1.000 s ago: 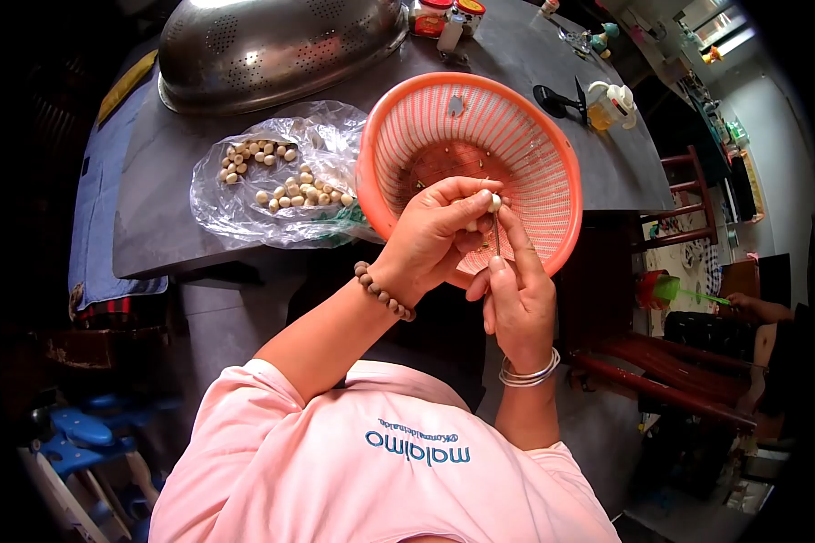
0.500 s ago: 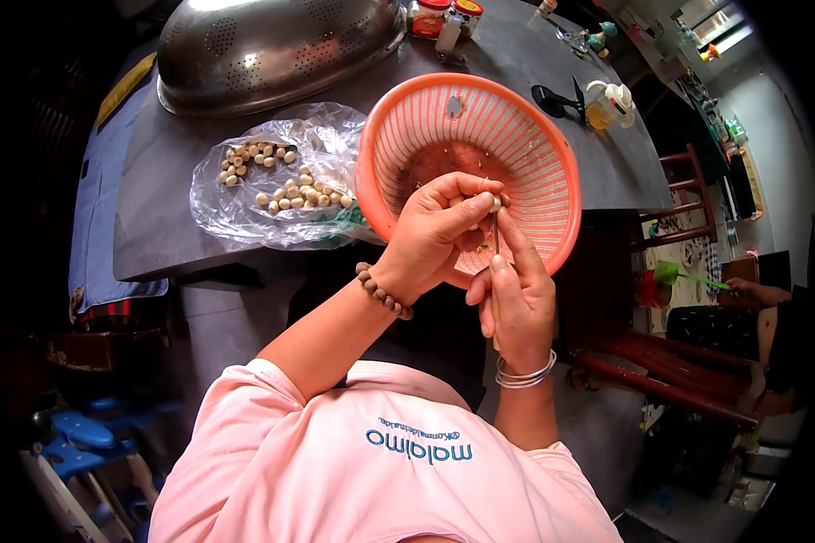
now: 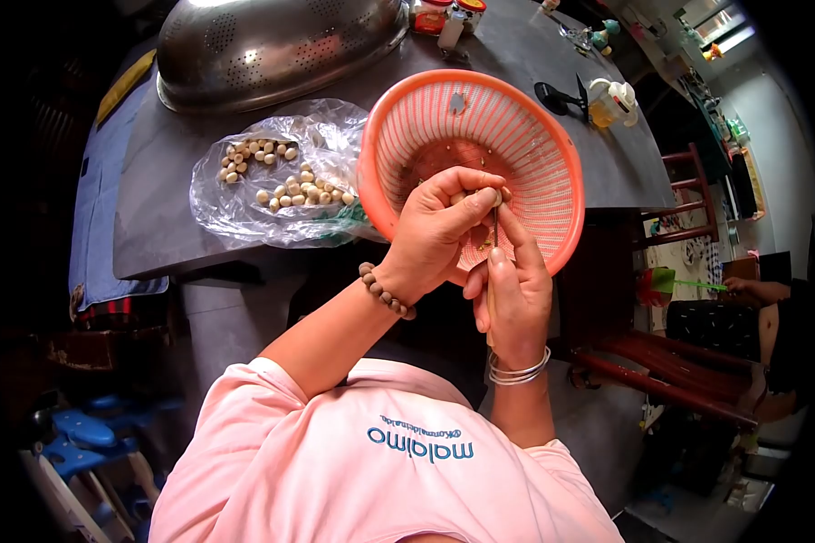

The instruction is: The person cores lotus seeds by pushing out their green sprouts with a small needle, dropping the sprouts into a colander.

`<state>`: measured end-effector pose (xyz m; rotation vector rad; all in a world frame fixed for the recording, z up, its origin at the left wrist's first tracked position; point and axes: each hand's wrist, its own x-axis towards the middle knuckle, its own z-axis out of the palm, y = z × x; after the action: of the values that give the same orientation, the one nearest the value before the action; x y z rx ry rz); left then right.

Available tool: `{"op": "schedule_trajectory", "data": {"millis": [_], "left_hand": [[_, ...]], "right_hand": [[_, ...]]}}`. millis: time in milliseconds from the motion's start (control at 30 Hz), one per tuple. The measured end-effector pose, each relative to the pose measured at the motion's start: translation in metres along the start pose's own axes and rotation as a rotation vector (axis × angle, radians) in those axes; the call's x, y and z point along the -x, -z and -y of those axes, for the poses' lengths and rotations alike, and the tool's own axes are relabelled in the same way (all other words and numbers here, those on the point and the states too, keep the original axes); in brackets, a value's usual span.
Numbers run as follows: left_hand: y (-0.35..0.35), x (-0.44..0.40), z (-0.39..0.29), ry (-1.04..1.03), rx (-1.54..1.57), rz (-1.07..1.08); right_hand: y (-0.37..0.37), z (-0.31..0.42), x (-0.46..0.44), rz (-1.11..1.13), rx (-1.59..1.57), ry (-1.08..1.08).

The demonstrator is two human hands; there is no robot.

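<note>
One pale seed [image 3: 497,198] is being worked over the basket [image 3: 574,154]: the left hand's [image 3: 436,222] fingers pinch it, while the right hand's [image 3: 518,294] fingers close round one thin pick [image 3: 495,232] whose tip meets it. Small scraps [image 3: 485,245] in the basket suggest work partly done. The single bag [image 3: 222,222] on the desk [image 3: 149,204] holds two groups of seeds [image 3: 292,193], roughly thirty, too crowded to count exactly; whether those are finished or left, I cannot tell.
</note>
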<state>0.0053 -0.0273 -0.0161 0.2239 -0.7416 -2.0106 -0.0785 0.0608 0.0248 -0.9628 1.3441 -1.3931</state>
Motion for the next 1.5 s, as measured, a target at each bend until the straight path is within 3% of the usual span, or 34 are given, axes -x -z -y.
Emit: {"op": "schedule_trajectory", "data": {"millis": [267, 333, 567, 900, 967, 1100, 1500], "left_hand": [[-0.004, 0.000, -0.002, -0.052, -0.152, -0.006], [-0.016, 0.000, -0.004, -0.074, -0.075, -0.132], [-0.007, 0.004, -0.002, 0.121, 0.209, -0.049], [-0.019, 0.007, -0.011, 0.139, 0.116, -0.045], [-0.017, 0.008, -0.009, 0.136, 0.129, 0.007], [-0.015, 0.011, -0.004, 0.205, 0.201, 0.019], [-0.019, 0.008, -0.002, 0.121, 0.130, -0.166]], "right_hand": [[-0.003, -0.001, -0.002, -0.013, -0.046, 0.016], [-0.005, -0.002, -0.004, -0.022, -0.023, 0.058], [0.000, -0.008, -0.003, -0.049, 0.291, 0.228], [-0.001, -0.002, 0.001, -0.077, 0.303, 0.135], [-0.001, -0.011, 0.001, -0.100, 0.293, 0.342], [0.000, -0.015, -0.002, -0.150, 0.269, 0.331], [0.001, -0.003, -0.001, -0.075, 0.312, 0.265]]}}
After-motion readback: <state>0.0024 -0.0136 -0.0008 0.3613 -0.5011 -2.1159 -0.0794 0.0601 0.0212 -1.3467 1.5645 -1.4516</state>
